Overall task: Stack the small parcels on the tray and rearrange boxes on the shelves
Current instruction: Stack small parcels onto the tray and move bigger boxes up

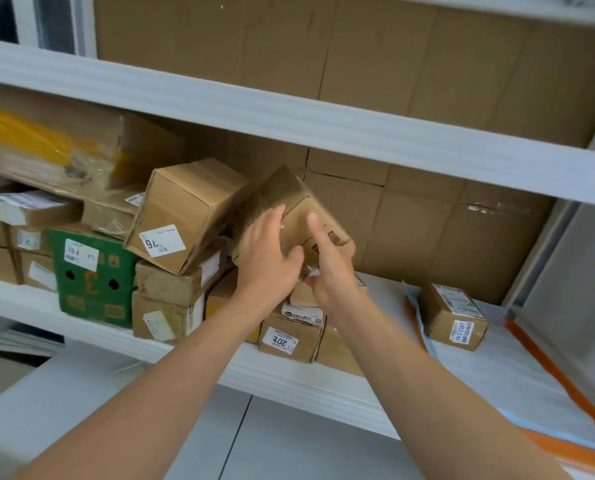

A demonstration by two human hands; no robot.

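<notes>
Hands meet on a brown box [291, 199] that sits tipped on the pile near the middle of the shelf [289, 375], well back from its front edge. The box lies above and beyond both wrists, its near face under the fingers. The left hand [268, 261] is spread on the left part of that face, fingers fairly straight and reaching toward the upper edge, pressing rather than clasping. The right hand [329, 271] lays a straight forefinger up the face. Its other fingers pass below the box's lower edge and are hidden, so whether it clasps the box cannot be told. Both bare forearms reach up from the bottom of the view, wrists close together. The box is plain cardboard with clear tape and small dark print near its lower right corner. It tilts with its left side just beside a larger tilted carton [185, 209] that bears a white label. A green box [95, 275] stands toward the shelf's left end, and a small labelled parcel [452, 317] lies alone near the right end.
</notes>
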